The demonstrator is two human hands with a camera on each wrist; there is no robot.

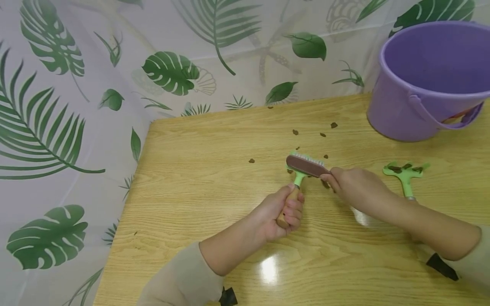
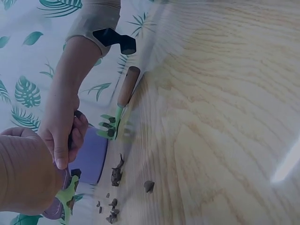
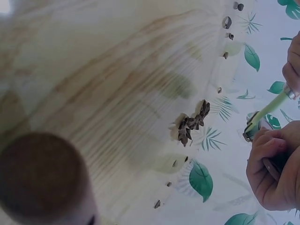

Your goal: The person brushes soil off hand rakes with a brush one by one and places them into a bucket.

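Note:
In the head view my left hand (image 1: 285,210) grips the wooden handle of a small hand rake (image 1: 300,179) with a green head. My right hand (image 1: 356,187) holds the handle of a brush (image 1: 306,165) with a brown back and white bristles. The brush lies across the green rake head, bristles facing away from me, and partly hides it. Both are held just above the table (image 1: 199,187). The left wrist view shows the right hand (image 2: 63,122) beside the left hand (image 2: 23,173), with green tines bearing dark bits beneath them.
A second green hand rake (image 1: 406,180), with brown bits on its tines, lies under the right forearm. A purple bucket (image 1: 402,110) stands at the back right. Several brown scraps (image 1: 334,125) are scattered over the table. A leaf-print sheet (image 1: 245,55) hangs behind.

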